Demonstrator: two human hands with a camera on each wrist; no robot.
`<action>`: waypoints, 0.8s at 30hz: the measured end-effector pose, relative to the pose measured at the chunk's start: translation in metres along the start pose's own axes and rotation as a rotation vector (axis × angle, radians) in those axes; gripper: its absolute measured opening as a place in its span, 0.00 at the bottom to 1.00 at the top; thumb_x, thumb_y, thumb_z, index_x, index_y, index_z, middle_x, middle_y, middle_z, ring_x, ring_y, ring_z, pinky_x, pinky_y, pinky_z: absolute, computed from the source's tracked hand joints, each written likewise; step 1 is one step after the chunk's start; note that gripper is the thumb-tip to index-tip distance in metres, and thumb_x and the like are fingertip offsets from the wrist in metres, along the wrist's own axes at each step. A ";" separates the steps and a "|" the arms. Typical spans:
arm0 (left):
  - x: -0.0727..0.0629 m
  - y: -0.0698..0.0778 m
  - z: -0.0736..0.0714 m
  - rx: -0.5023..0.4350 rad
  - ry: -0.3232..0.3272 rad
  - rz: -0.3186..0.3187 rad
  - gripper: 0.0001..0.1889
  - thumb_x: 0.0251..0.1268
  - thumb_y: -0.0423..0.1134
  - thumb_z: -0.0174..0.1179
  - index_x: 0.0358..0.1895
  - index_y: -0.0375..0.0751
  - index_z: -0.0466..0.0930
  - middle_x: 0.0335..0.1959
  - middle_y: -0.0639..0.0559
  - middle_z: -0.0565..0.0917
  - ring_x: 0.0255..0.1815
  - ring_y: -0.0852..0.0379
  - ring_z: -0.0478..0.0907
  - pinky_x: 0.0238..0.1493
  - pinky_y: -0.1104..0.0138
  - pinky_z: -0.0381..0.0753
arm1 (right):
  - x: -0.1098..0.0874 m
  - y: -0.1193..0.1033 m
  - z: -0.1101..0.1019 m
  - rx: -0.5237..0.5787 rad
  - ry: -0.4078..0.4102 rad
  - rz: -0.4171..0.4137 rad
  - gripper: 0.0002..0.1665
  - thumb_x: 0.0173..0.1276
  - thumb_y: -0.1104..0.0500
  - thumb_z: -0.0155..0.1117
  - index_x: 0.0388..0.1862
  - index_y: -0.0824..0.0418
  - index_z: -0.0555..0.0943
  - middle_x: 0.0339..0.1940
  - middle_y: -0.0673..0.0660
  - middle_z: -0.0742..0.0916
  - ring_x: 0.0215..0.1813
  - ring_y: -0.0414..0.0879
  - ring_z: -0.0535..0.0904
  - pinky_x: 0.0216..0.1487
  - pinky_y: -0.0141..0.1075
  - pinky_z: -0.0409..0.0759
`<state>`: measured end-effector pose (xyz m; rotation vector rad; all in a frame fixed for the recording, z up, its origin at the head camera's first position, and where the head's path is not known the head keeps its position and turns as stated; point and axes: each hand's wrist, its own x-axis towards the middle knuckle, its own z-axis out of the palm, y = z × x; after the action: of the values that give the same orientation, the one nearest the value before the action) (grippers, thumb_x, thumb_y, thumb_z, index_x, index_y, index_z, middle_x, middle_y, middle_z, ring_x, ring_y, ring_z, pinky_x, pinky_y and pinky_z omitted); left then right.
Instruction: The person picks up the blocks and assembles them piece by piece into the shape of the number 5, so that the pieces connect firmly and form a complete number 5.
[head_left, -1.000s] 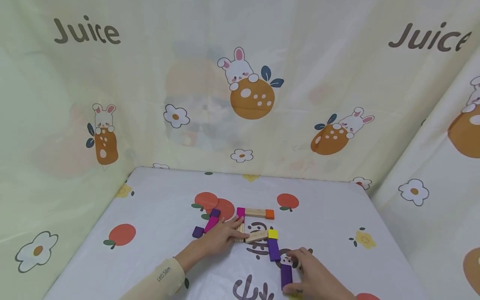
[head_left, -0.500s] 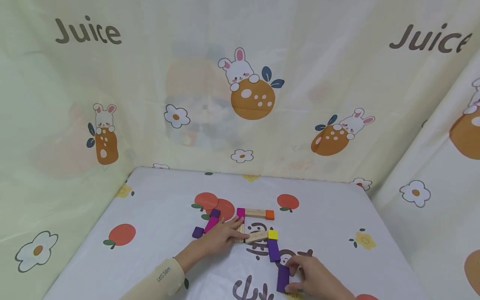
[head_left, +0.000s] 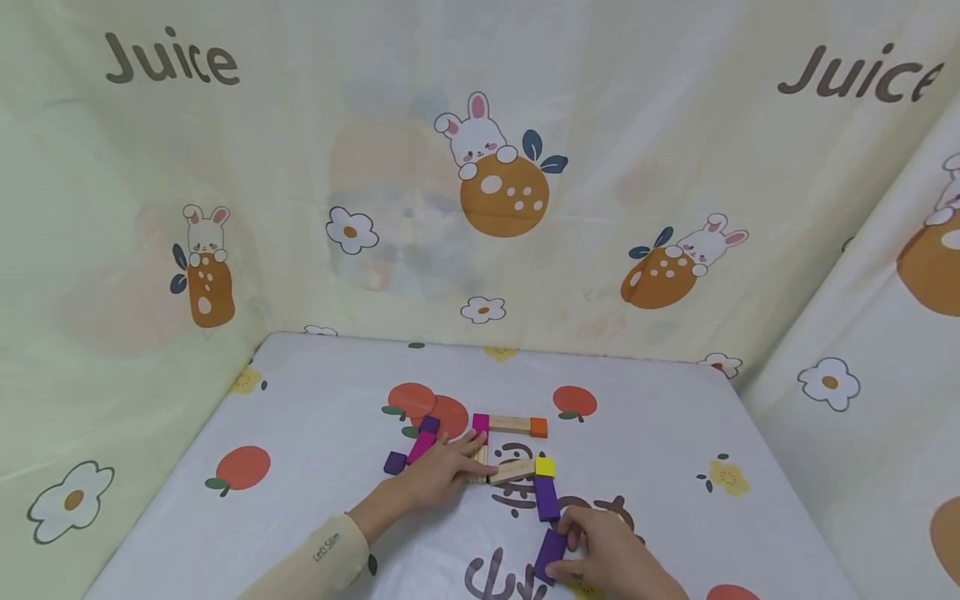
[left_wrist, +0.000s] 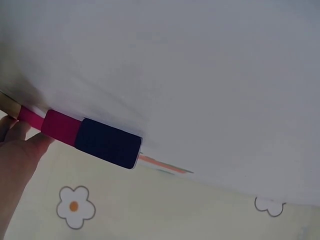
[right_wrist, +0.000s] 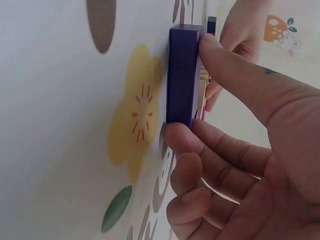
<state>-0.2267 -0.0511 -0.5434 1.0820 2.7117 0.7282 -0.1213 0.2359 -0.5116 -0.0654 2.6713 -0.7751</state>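
One purple oblong block (head_left: pixel 551 554) is clamped end to end by the right hand (head_left: pixel 609 553), its thumb on the near end and a fingertip on the far end; it sits low at the table (head_left: pixel 652 450), though I cannot tell whether it touches. With 12 o'clock pointing away from the person, it slants from 1 to 7, just short of the second purple block (head_left: pixel 547 498). To place it well, slide it flat, settle that slant before letting go, and ease off without nudging its neighbour. The fingertip at the far end is probably the main obstacle to closing the gap.

At 12 o'clock of the second block sits the yellow cube (head_left: pixel 544 467), with a wooden block (head_left: pixel 516 472) at the cube's 9. The left hand (head_left: pixel 438 475) has its thumb and fingers apart, touching the blocks there; it seems best kept steady. Past its fingertips are a magenta block (head_left: pixel 481 422), an upper wooden block (head_left: pixel 510 425) and an orange cube (head_left: pixel 538 427) towards 3. At the left hand's 10 o'clock, a magenta oblong block (head_left: pixel 422 448) and a dark purple cube (head_left: pixel 430 424) lie close to the forearm side, easily knocked
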 end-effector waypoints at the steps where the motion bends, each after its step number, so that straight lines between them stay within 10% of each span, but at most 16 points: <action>1: 0.000 0.000 0.000 0.003 0.000 0.004 0.24 0.77 0.28 0.56 0.66 0.60 0.86 0.83 0.43 0.66 0.87 0.38 0.57 0.80 0.29 0.54 | 0.000 -0.001 0.001 -0.006 0.003 0.015 0.27 0.50 0.40 0.87 0.42 0.50 0.85 0.30 0.49 0.82 0.36 0.42 0.76 0.37 0.33 0.76; 15: -0.001 0.002 -0.003 -0.013 0.001 0.017 0.24 0.77 0.27 0.56 0.66 0.58 0.86 0.83 0.41 0.67 0.86 0.36 0.58 0.79 0.28 0.54 | 0.014 -0.010 -0.015 -0.034 0.122 -0.004 0.18 0.62 0.44 0.81 0.43 0.51 0.85 0.37 0.47 0.85 0.35 0.42 0.75 0.35 0.34 0.75; 19: -0.001 0.002 -0.003 -0.008 -0.002 0.010 0.24 0.77 0.27 0.57 0.66 0.58 0.86 0.83 0.42 0.66 0.87 0.36 0.57 0.80 0.28 0.54 | 0.029 -0.002 -0.025 -0.142 0.251 -0.159 0.22 0.68 0.48 0.77 0.58 0.53 0.86 0.61 0.51 0.88 0.52 0.48 0.85 0.55 0.43 0.87; 24: 0.000 0.002 -0.002 0.000 -0.012 -0.004 0.24 0.77 0.29 0.57 0.66 0.60 0.85 0.84 0.44 0.65 0.87 0.38 0.56 0.81 0.30 0.53 | 0.045 0.008 -0.026 -0.273 0.228 -0.310 0.30 0.73 0.47 0.72 0.69 0.55 0.83 0.76 0.54 0.81 0.77 0.63 0.75 0.76 0.62 0.73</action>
<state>-0.2262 -0.0507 -0.5407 1.0768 2.7026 0.7188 -0.1725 0.2499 -0.5099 -0.4983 3.0123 -0.5235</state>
